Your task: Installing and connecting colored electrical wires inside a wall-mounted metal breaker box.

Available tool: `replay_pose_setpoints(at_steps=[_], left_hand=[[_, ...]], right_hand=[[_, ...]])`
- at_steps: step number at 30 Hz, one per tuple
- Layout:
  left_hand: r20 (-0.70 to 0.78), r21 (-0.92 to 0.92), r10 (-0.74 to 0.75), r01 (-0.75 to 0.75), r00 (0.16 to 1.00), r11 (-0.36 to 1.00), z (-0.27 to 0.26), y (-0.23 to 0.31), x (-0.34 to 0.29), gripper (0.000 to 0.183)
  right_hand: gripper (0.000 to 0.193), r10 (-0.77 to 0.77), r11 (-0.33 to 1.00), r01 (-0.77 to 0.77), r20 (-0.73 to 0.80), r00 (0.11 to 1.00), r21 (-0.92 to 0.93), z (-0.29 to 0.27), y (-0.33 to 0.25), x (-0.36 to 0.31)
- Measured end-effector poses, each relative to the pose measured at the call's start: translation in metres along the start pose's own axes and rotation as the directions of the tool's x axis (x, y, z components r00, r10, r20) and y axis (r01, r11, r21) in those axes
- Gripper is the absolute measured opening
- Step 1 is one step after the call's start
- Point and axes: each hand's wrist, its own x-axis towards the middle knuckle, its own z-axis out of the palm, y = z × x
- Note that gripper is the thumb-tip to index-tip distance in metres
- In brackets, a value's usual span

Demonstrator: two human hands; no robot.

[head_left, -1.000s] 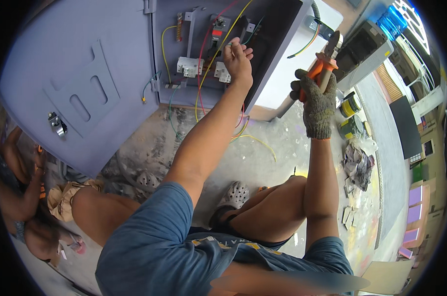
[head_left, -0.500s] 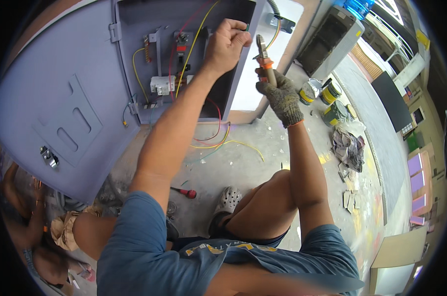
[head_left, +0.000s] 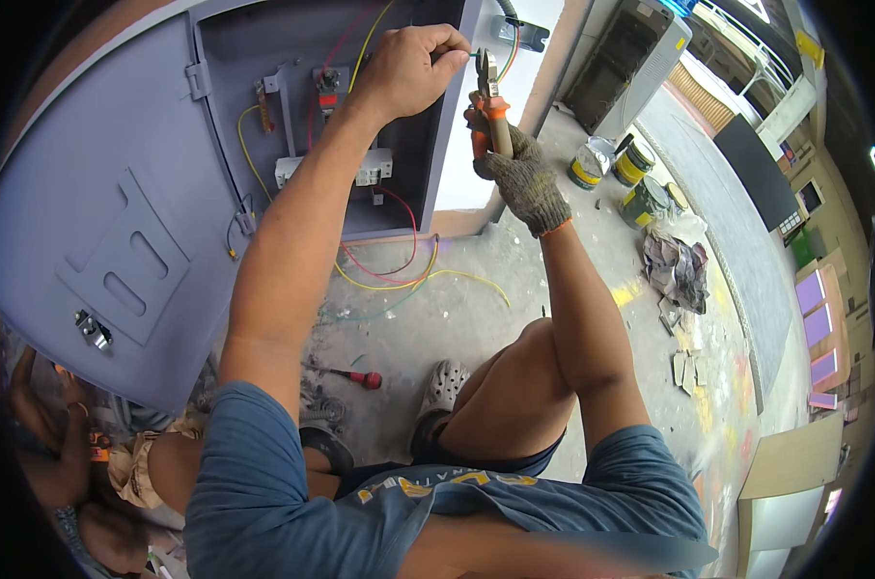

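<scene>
My bare left hand [head_left: 410, 75] is raised at the open grey electrical box [head_left: 445, 159], thumb and forefinger pinched on the end of a thin green wire [head_left: 473, 55]. Beside it my right hand [head_left: 528, 185], in a dark knitted glove, grips pliers [head_left: 496, 106] with orange and tan handles. Their handles are spread, and the metal jaws point up, at the wire's tip. Whether the jaws touch the wire is too small to tell. Inside the box are a red-and-black breaker [head_left: 329, 93], a white terminal block [head_left: 372, 168] and a yellow wire [head_left: 249, 135], partly hidden by my left arm.
The box's door [head_left: 99, 174] swings out at left. Yellow, red and green wires trail onto the floor, where a red-handled screwdriver [head_left: 365, 379] lies. Several paint cans [head_left: 587, 164] and crumpled paper [head_left: 676, 270] are at right. Another person's arm [head_left: 70, 444] shows at lower left.
The pliers have come left and closer to my left hand, their jaws now at the green wire. Their handles are spread wider. The whole view has shifted a little.
</scene>
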Motion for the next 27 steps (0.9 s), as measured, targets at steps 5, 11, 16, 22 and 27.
replay_pose_setpoints(at_steps=[5, 11, 16, 22, 27], left_hand=[[0.032, 0.018, -0.03, 0.03, 0.999, 0.999, -0.001, 0.004, 0.002, 0.017], [0.038, -0.055, -0.028, 0.03, 0.999, 0.998, 0.001, 0.006, 0.003, 0.017], [0.039, -0.035, -0.005, 0.006, 0.999, 0.999, 0.002, 0.006, 0.005, 0.017], [0.03, 0.011, -0.007, 0.006, 1.0, 1.0, 0.009, 0.002, 0.003, 0.017], [0.064, 0.103, 0.042, -0.048, 0.997, 0.994, 0.015, -0.02, -0.001, 0.012]], right_hand=[[0.059, -0.131, 0.985, 0.125, -0.043, 0.99, -0.123, 0.006, -0.004, -0.002], [0.058, -0.135, 0.976, 0.123, -0.056, 0.989, -0.182, 0.008, -0.011, -0.004], [0.052, -0.206, 0.964, 0.184, -0.1, 0.974, -0.192, 0.01, -0.004, 0.0], [0.035, 0.075, 0.951, -0.102, -0.104, 0.992, -0.291, 0.004, -0.015, 0.002], [0.025, 0.238, 0.96, -0.245, 0.062, 0.969, 0.133, 0.009, -0.035, -0.012]])
